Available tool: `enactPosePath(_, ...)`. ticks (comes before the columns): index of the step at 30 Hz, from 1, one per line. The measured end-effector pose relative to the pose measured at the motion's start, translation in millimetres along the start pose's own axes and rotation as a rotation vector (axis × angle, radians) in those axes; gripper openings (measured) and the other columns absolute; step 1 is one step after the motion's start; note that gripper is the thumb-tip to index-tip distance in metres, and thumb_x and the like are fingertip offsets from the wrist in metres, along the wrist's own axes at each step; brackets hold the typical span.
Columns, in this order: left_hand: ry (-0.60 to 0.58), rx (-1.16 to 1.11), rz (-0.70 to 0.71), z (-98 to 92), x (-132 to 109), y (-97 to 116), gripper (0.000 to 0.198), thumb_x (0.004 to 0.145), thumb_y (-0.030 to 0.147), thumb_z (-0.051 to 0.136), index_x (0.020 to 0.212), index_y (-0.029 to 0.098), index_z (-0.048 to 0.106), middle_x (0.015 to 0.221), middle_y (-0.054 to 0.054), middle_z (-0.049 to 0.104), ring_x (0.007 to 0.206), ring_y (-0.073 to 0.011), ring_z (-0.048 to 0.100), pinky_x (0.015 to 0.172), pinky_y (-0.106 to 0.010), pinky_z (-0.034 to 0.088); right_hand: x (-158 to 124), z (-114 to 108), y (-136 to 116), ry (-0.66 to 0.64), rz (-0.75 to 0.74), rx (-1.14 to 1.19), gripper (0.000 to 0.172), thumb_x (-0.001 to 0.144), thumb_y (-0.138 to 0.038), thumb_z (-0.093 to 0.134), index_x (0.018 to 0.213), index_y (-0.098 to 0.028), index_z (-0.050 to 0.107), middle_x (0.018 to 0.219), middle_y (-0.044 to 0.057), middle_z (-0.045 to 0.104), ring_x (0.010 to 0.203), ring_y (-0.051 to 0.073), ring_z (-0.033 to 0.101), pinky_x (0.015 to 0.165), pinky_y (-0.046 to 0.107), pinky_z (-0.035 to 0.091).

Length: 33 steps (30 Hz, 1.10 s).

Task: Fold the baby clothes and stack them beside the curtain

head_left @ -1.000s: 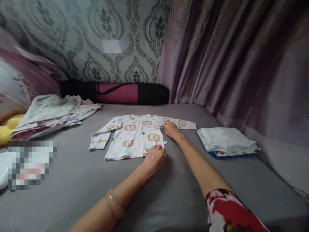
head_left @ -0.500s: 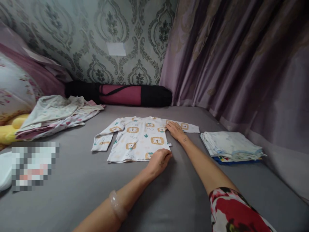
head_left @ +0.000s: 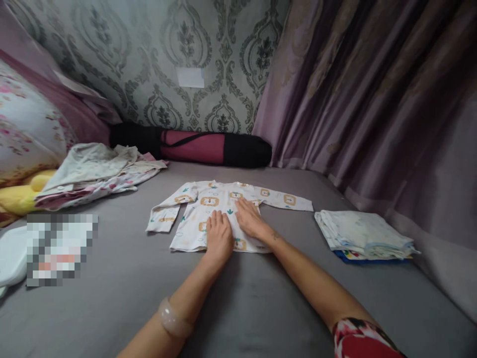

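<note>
A small white long-sleeved shirt (head_left: pixel 194 233) with yellow-brown lion faces and green leaf prints lies spread on the grey bed sheet (head_left: pixel 261 308). Its right-hand sleeve stretches out sideways, while the left-hand one bends down toward me. My left hand (head_left: pixel 219 232) lies flat on the lower middle of the shirt, fingers pointing away from me. Flat on the cloth to the right of it is my right hand (head_left: pixel 250 218), its fingers stretched toward the shirt's middle. Neither hand grips anything. Part of the print is hidden beneath them.
Folded pale cloths (head_left: pixel 365 231) are stacked on the right, with something blue underneath. At left lies a heap of loose clothes (head_left: pixel 93 166) beside a yellow plush item (head_left: pixel 22 196). A black and maroon long bag (head_left: pixel 194 146) rests along the wall; purple curtains (head_left: pixel 335 99) hang at right.
My left hand has gone from the shirt's lower right corner to its lower middle. My right hand has shifted left and nearer, off the sleeve's base onto the shirt's body.
</note>
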State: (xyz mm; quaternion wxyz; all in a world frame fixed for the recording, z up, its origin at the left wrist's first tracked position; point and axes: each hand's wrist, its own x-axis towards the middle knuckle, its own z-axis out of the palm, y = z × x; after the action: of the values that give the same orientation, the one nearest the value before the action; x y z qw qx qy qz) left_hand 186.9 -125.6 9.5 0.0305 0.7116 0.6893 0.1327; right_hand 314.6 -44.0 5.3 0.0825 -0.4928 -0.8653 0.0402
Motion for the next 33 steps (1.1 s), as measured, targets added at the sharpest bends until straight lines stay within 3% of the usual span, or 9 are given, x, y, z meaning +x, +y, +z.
enactPosePath(3,-0.082,0.06,-0.083,5.7,4,-17,0.053,0.089,0.018,0.039,0.139,0.002,0.043,0.151,-0.026,0.036,0.143,-0.0362,0.027,0.114,-0.05,0.023,-6,15,-24,-0.086,-0.02,0.112,0.058,0.099,-0.038,0.026,0.15,-0.01,0.032,0.158,0.014,0.027,0.147,0.026,0.018,0.119,0.045,0.012)
enactPosePath(5,-0.113,0.06,-0.117,11.2,6,-19,0.053,0.095,0.025,0.031,0.143,0.004,0.04,0.152,-0.024,0.034,0.144,-0.0351,0.027,0.114,-0.051,0.024,-6,20,-24,-0.107,0.0,0.134,0.061,0.1,-0.042,0.024,0.15,-0.008,0.031,0.159,0.015,0.023,0.148,0.026,0.014,0.119,0.046,0.008)
enactPosePath(8,-0.135,0.052,-0.143,17.5,7,-17,0.061,0.097,0.039,0.029,0.146,0.004,0.035,0.155,-0.026,0.027,0.145,-0.0365,0.022,0.114,-0.054,0.021,2,20,-6,-0.088,0.051,0.111,0.062,0.1,-0.045,0.022,0.151,-0.01,0.029,0.16,0.013,0.02,0.148,0.025,0.012,0.119,0.046,0.003)
enactPosePath(13,-0.195,0.016,-0.142,18.5,8,-15,0.073,0.095,0.051,0.028,0.149,0.003,0.028,0.157,-0.027,0.017,0.147,-0.0391,0.012,0.112,-0.063,0.015,20,20,28,-0.049,0.172,0.04,0.061,0.101,-0.043,0.023,0.153,-0.011,0.025,0.16,0.013,0.021,0.148,0.025,0.015,0.119,0.043,0.01)
enactPosePath(17,-0.261,-0.022,-0.139,13.2,9,-18,0.084,0.092,0.06,0.028,0.151,0.001,0.021,0.158,-0.028,0.01,0.147,-0.0402,0.005,0.113,-0.064,0.011,20,19,35,-0.061,0.144,0.022,0.062,0.101,-0.044,0.021,0.153,-0.01,0.024,0.159,0.015,0.022,0.148,0.025,0.015,0.119,0.04,0.01)
enactPosePath(27,-0.371,-0.041,-0.105,4.1,13,-28,0.119,0.068,0.082,0.05,0.153,0.006,0.016,0.159,-0.027,0.002,0.147,-0.0416,-0.002,0.114,-0.063,0.008,-46,3,25,-0.175,-0.107,0.045,0.063,0.1,-0.05,0.024,0.154,-0.017,0.024,0.161,0.009,0.015,0.149,0.022,0.008,0.12,0.044,0.007)
enactPosePath(33,-0.442,-0.047,-0.049,-12.5,12,-41,0.11,0.07,0.073,0.058,0.152,0.012,0.019,0.16,-0.023,0.004,0.148,-0.0393,0.002,0.113,-0.063,0.01,-96,-14,17,-0.232,-0.203,0.099,0.054,0.102,-0.042,0.025,0.153,-0.026,0.026,0.163,0.004,0.011,0.149,0.02,0.003,0.12,0.046,0.006)
